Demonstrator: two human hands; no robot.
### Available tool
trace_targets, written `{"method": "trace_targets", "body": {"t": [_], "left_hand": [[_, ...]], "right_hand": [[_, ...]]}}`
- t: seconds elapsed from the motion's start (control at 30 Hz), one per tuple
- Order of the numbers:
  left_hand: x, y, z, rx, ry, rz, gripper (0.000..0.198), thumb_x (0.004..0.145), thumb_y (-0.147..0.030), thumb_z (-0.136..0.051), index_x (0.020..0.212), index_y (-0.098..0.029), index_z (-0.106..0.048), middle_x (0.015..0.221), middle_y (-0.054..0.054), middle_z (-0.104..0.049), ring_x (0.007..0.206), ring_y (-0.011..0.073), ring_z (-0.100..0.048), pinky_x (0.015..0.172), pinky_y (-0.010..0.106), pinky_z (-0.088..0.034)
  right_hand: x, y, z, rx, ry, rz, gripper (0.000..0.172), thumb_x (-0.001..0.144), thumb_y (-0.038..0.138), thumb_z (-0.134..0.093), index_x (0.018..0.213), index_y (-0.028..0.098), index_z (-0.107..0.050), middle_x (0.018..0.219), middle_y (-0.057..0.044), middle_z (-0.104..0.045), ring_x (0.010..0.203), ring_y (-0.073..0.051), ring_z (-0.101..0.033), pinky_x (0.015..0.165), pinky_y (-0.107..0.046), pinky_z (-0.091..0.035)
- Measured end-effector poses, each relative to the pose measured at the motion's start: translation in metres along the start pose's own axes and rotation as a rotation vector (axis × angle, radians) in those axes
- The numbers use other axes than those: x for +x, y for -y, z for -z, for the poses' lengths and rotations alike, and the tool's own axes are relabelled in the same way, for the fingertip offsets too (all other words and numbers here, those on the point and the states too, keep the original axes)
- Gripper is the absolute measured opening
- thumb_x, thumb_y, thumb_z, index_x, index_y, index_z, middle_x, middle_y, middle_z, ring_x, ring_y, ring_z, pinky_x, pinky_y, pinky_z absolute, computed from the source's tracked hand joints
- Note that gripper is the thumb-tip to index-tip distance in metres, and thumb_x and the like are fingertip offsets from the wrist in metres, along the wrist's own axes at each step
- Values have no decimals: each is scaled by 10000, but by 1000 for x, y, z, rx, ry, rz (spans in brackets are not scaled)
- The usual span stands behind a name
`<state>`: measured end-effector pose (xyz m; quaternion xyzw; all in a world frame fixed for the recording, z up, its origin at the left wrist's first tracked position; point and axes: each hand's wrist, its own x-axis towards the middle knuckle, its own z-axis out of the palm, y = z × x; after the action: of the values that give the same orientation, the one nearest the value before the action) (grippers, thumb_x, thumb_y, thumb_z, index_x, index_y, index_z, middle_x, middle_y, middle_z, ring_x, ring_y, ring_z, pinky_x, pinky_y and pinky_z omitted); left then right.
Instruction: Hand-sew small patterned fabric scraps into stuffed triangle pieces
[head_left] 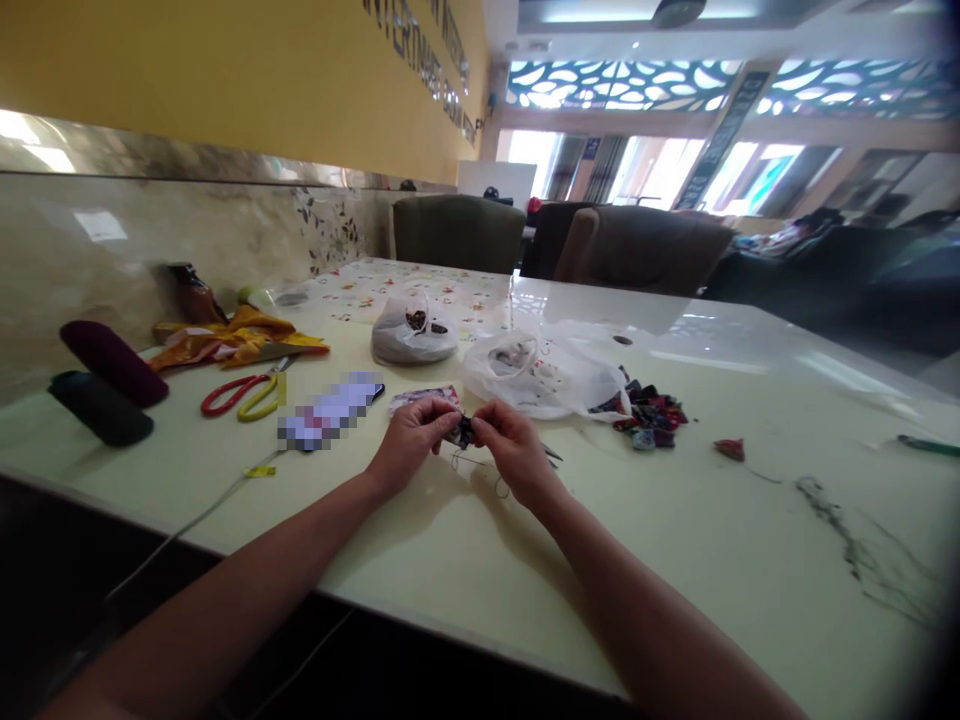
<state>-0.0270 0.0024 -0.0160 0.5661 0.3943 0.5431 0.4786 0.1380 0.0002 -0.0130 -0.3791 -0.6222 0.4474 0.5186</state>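
Observation:
Both my hands meet above the pale table, pinching a small dark piece of fabric [465, 432] between them. My left hand [412, 438] grips its left side with thumb and fingers pressed together. On its right side, my right hand [514, 445] pinches it the same way. A thin dark thread [472, 460] hangs looped below the cloth; whether a needle is held I cannot tell. Behind my left hand lies a patterned cloth piece [424, 397]. Metal tips [552, 455], perhaps of small scissors, show beyond my right hand, the remainder hidden.
Left stand two thread spools [105, 410], red-and-yellow-handled scissors [240, 395], orange cloth [240, 340] and a phone [330, 412] on a cable. White plastic bags [412, 335] sit behind my hands. Fabric scraps [651, 412], a red scrap [729, 449] and tangled thread [847, 540] lie right.

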Motion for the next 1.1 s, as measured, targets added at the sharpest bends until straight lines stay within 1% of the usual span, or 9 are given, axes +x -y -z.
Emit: {"method": "trace_targets", "body": {"t": [0.13, 0.27, 0.47, 0.6, 0.67, 0.93, 1.1], "left_hand": [[0, -1, 1, 10, -5, -36, 201, 779, -343, -725, 847, -155, -703, 716, 8, -640, 556, 100, -512, 488, 229, -392], [-1, -4, 1, 44, -5, -39, 156, 769, -303, -722, 812, -154, -700, 688, -3, -624, 542, 91, -490, 491, 223, -383], [-1, -3, 0, 20, 31, -8, 208, 784, -339, -712, 866, -148, -700, 738, 12, -638, 585, 100, -510, 492, 216, -398], [-1, -7, 0, 68, 24, -28, 172, 776, -315, -710, 803, -146, -684, 685, -5, -616, 553, 88, -487, 503, 214, -400], [-2, -9, 0, 91, 25, -34, 154, 765, -296, -706, 804, -147, -688, 677, -9, -614, 545, 86, -485, 509, 216, -403], [-3, -15, -2, 133, 43, -39, 149, 754, -282, -683, 809, -144, -686, 645, -10, -595, 529, 90, -475, 496, 216, -387], [-4, -15, -1, 201, 43, -72, 182, 777, -314, -683, 718, -156, -616, 610, -23, -562, 508, 81, -436, 483, 212, -360]], "right_hand": [[0, -1, 1, 7, -2, -9, 201, 805, 358, -639, 756, 181, -558, 666, 19, -561, 642, -124, -529, 628, -272, -426], [-1, -4, 1, -19, 42, -28, 186, 807, 352, -645, 810, 174, -590, 713, 4, -594, 668, -126, -540, 634, -268, -432], [-1, -5, -1, 10, 26, -4, 170, 798, 326, -644, 773, 171, -578, 671, 21, -569, 636, -111, -512, 616, -250, -415], [-2, -3, -2, 8, 56, -5, 163, 793, 315, -645, 781, 167, -578, 691, 14, -585, 651, -113, -524, 625, -249, -417], [-2, -1, -2, -12, 70, -7, 161, 797, 313, -641, 790, 163, -583, 706, 7, -596, 661, -115, -529, 634, -250, -420], [-2, -2, -3, 5, 53, -9, 160, 787, 308, -634, 770, 162, -571, 676, 18, -577, 637, -107, -512, 613, -239, -412], [-1, -5, -1, -13, 65, 2, 163, 798, 315, -628, 773, 164, -574, 682, 15, -578, 646, -111, -519, 616, -240, -417]]}}
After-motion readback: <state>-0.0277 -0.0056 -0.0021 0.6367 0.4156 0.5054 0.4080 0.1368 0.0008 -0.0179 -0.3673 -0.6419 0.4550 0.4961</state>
